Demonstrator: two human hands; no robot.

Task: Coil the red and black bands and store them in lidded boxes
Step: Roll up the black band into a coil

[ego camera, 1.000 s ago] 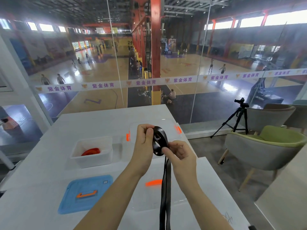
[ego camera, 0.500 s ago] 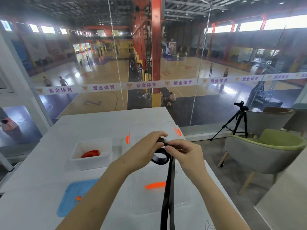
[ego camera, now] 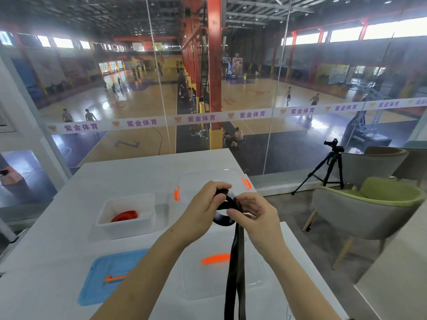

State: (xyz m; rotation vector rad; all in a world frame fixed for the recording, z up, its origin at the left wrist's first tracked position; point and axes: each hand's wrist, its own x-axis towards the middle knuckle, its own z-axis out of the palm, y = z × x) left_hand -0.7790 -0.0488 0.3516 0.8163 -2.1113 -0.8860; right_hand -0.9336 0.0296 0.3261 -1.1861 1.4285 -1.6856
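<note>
Your left hand (ego camera: 203, 206) and right hand (ego camera: 256, 218) meet above the desk (ego camera: 115, 172), and each keeps a grip on the black band (ego camera: 235, 262). The left grip has the thumb and curled fingers closed round the far, upper side of the coiled part. The right grip pinches the near side of the loop between thumb and forefinger, with the other fingers curled in behind. The two grips sit almost against each other, with the coil between them. From under the right grip the loose tail of the band hangs straight down toward you and runs out of the bottom of the view.

Below the grips the clear lid (ego camera: 208, 285) lies flat on the desk, and the hanging tail crosses the end of its orange handle (ego camera: 215, 258). Just beyond the grips, away from you, stands the clear box (ego camera: 208, 179), with an orange latch on each side; your hands hide part of it.

Left of the left grip, well apart from it, the white box (ego camera: 129, 229) stands open with the red band (ego camera: 124, 215) coiled inside. Nearer to you than that box, to the left of your left forearm, the blue lid (ego camera: 104, 280) lies flat on the desk.

Right of the grips, off the desk, a green-cushioned chair (ego camera: 369, 211) and a camera tripod (ego camera: 330, 167) stand on the floor.
</note>
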